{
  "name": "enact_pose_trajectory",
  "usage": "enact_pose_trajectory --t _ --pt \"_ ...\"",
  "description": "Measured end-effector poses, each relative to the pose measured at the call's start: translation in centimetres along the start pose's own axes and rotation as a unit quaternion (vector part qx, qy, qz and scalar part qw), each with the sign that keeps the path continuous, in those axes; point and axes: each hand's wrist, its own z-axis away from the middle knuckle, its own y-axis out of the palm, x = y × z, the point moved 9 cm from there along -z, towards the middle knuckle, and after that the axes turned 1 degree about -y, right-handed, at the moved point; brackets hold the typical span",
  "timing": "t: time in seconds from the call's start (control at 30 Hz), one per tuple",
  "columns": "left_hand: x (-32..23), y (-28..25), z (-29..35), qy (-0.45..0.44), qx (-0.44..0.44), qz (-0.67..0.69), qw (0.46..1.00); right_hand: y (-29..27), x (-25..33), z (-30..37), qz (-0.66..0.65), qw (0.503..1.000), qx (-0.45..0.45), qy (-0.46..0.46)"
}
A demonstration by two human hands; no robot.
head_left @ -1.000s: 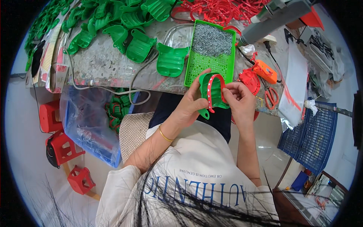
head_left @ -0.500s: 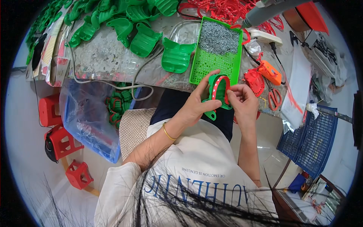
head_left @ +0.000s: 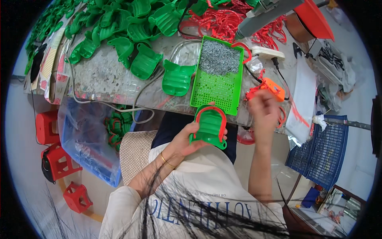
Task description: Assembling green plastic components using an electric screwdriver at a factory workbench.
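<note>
My left hand point(head_left: 184, 140) grips a green curved plastic shell point(head_left: 209, 128) in front of my lap, just off the table's near edge. A red U-shaped strip point(head_left: 222, 123) lines the shell's rim, arching over its far end. My right hand point(head_left: 263, 108) is apart from the shell, over the table's right side near an orange device point(head_left: 273, 89) and some red plastic pieces point(head_left: 252, 94). Motion smears its fingers, so their pose is unclear. Beyond the shell lies a bright green perforated tray point(head_left: 215, 91) with a heap of small grey metal bits point(head_left: 219, 57).
Green shells point(head_left: 179, 79) cover the table's left and far side; red strips point(head_left: 227, 28) are piled behind the tray. A grey cable point(head_left: 137, 93) droops over the edge. Red-handled scissors point(head_left: 282, 118) and a white power strip point(head_left: 268, 53) lie right. A plastic-lined blue crate point(head_left: 113, 175) stands left.
My right hand has let go of the red strip and moved right toward the orange device. My left hand has turned the shell so its inner side faces up.
</note>
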Motion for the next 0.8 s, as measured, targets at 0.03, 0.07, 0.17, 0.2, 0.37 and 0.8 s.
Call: enact_pose_trajectory --t 0.03,0.07,0.17,0.2,0.37,0.8 --pt "-0.2 0.3 0.2 0.015 0.007 -0.018 1.0 -0.6 2.6 -1.7 0.009 0.996 -0.05 -0.073" --pt "-0.2 1.0 0.3 0.018 0.034 -0.013 0.999 -1.3 5.6 -3.4 0.02 0.984 -0.103 -0.144" --pt "0.6 1.1 0.0 -0.001 0.046 -0.039 0.998 2.3 11.0 -8.5 -0.054 0.97 -0.004 -0.236" --pt "0.7 1.0 0.0 0.001 0.045 -0.041 0.998 3.8 11.3 -9.9 -0.036 0.97 0.062 -0.231" --pt "1.9 0.3 -0.3 -0.034 0.055 -0.033 0.997 5.4 11.0 -12.6 -0.042 0.927 0.33 -0.173" --pt "3.0 -3.3 0.6 -0.021 0.023 0.058 0.998 7.3 10.6 -3.6 -0.174 0.975 0.124 -0.064"
